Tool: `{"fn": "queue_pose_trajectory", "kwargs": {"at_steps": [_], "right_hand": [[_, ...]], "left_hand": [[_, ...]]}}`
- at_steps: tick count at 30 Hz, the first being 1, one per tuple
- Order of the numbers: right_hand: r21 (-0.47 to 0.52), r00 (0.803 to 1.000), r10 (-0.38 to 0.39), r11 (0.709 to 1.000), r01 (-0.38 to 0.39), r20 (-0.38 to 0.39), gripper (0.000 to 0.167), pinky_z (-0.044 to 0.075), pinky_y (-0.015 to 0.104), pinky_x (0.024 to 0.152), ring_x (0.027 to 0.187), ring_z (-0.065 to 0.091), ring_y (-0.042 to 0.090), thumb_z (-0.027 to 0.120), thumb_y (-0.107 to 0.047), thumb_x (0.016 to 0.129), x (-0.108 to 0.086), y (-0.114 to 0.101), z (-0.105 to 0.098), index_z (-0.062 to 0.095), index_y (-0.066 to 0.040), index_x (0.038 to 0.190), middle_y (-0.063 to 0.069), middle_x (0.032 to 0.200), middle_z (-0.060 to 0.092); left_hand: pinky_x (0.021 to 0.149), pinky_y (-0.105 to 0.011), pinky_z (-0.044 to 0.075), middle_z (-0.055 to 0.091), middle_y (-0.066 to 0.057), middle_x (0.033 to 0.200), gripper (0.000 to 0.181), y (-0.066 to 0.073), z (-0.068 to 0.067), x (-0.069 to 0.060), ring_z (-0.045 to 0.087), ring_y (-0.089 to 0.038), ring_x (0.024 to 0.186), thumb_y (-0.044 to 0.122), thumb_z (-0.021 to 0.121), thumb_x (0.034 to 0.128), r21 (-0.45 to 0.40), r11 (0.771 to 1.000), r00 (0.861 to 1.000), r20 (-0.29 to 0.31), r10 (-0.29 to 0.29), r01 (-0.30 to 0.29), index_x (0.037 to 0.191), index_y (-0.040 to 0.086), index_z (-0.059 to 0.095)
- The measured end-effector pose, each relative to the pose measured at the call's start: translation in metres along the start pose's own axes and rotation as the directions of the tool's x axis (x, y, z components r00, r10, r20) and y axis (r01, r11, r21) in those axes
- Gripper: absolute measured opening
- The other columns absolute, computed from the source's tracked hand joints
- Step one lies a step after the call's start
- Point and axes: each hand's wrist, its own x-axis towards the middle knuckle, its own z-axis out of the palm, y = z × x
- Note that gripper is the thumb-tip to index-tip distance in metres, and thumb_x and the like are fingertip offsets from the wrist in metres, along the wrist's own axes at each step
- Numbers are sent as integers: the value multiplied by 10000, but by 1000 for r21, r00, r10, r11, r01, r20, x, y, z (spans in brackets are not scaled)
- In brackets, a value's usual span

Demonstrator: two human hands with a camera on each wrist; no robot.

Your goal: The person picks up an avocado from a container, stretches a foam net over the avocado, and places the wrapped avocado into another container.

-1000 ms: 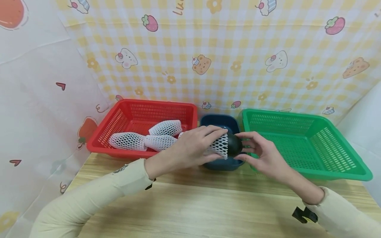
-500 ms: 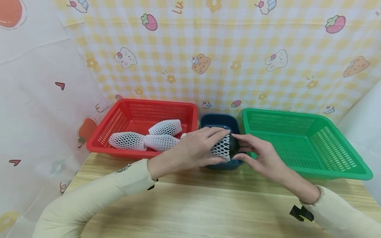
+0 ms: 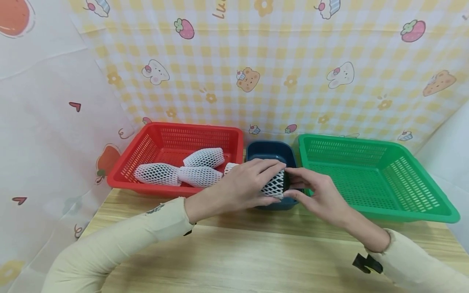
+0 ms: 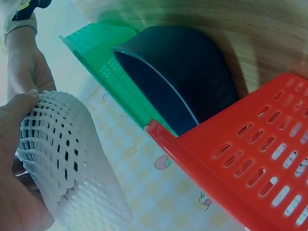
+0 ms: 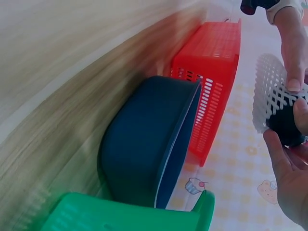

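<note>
In the head view, my left hand (image 3: 246, 184) grips a white foam fruit net (image 3: 274, 185) above the navy bin. A smooth, dark, rounded fruit (image 5: 284, 122), possibly an avocado, sits inside the net with one end bare at its mouth. My right hand (image 3: 318, 191) holds that bare end between thumb and fingers, close to the net's rim. The left wrist view shows the left thumb lying along the net (image 4: 72, 159), whose far part narrows with no fruit showing through. My hands hide much of the fruit.
A red basket (image 3: 238, 140) on the left holds several white foam nets (image 3: 157, 173). The navy bin (image 3: 269, 145) stands between it and a green basket (image 3: 399, 150) on the right. All stand on a wooden table (image 3: 234, 260) before a checked cloth backdrop.
My right hand has moved left with the dark fruit, and less of the fruit shows outside the net. My left hand keeps its grip and has shifted slightly right.
</note>
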Motion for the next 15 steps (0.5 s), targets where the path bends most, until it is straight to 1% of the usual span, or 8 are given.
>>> {"fn": "queue_pose_trajectory", "kwargs": {"at_steps": [5,12,15], "right_hand": [[35,999,19,999,-17,-33,581,575,294,768,938,714,191,805,151,761,1,-1,3,617,16,1294,113,1156,686],[112,997,-42,992,50,-68,639,571,315,784,992,698,180,771,254,717,0,2,7,598,49,1297,167,1177,664],[146,995,-49,987,61,-87,634,575,319,776,987,698,173,753,282,713,0,3,9,602,58,1287,184,1160,662]], "left_hand": [[1033,-326,447,593,-130,1367,720,-2,-1,0,575,-250,1216,394,851,834,9,1000,1000,-9,6,-6,1381,12,581],[1036,-319,442,594,-125,1360,702,-3,-3,0,568,-247,1220,379,847,839,19,1000,1000,-13,19,-19,1376,11,583],[1044,-320,434,597,-126,1356,691,-2,-3,1,568,-251,1221,370,842,846,30,999,1000,-10,28,-27,1375,9,583]]}}
